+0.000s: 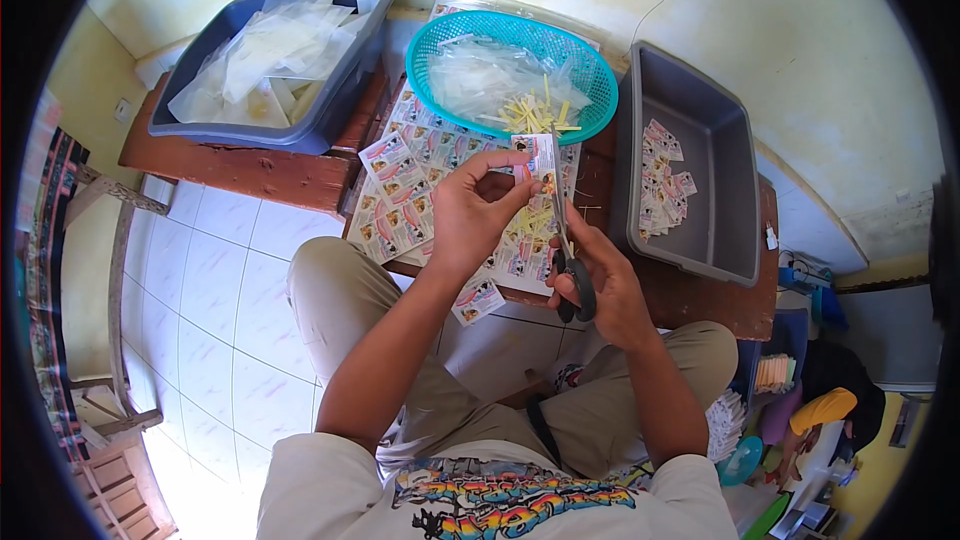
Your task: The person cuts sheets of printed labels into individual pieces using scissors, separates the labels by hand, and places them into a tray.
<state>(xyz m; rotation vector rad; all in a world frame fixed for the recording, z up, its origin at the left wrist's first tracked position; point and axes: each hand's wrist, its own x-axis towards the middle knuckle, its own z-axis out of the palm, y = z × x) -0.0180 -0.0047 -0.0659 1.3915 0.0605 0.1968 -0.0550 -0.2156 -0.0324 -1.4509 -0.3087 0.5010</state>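
Note:
Between thumb and fingers, my left hand (478,208) pinches a small printed label (535,152) upright over the table. My right hand (612,285) grips black-handled scissors (574,280), whose blades point up along the label's right edge. Whether the blades are touching the paper I cannot tell. Under both hands lie printed label sheets (400,205). Just beyond the label stands a turquoise basket (413,55) with clear plastic and thin yellow strips (540,112) in it. Cut labels (662,180) lie in the grey tub (740,160) to the right.
A blue-grey tub (345,105) with translucent plastic bags (270,50) stands at the left on a brown wooden bench (240,175). One loose label piece (478,301) hangs at the table's front edge. Another person (830,405) is at the lower right, beside shelves and containers.

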